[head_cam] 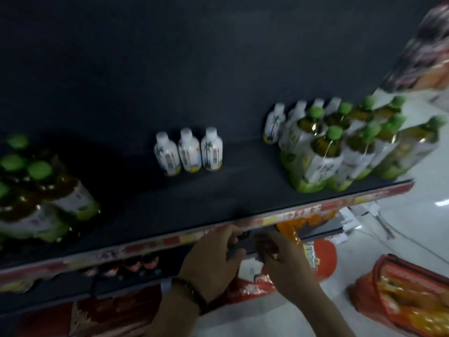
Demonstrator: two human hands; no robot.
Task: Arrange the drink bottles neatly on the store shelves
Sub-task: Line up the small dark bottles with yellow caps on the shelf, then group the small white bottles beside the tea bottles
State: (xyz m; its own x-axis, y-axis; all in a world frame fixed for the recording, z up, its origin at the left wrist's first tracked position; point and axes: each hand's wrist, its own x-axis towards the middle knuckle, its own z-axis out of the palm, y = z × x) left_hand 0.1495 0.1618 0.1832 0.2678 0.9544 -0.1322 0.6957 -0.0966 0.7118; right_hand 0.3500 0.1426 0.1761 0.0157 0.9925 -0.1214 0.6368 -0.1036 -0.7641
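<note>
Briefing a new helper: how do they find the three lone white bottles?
Look at the dark shelf with the red-and-yellow price strip. Midway between the green-capped packs at its two ends, three white bottles stand side by side near the back. Unlike the white bottles at the right, nothing crowds them.

Two hands are in view, the left hand point(211, 259) and the right hand point(284, 261), with one beaded bracelet point(192, 293) on the left wrist. Straight above the hands, one shelf point(218, 198) carries three white bottles point(189, 152) in a single row. Up and to the right of the right hand stand four back-row bottles point(275, 125), also white, so seven white in all. In front of those four are the green-capped bottles point(325, 152), about eight by their caps, though blur makes that count unsure. Far left of the left hand, a left cluster point(40, 170) shows four green caps and is cut by the frame edge. Low to the right of the right hand lies one red-and-orange pack point(401, 288).
</note>
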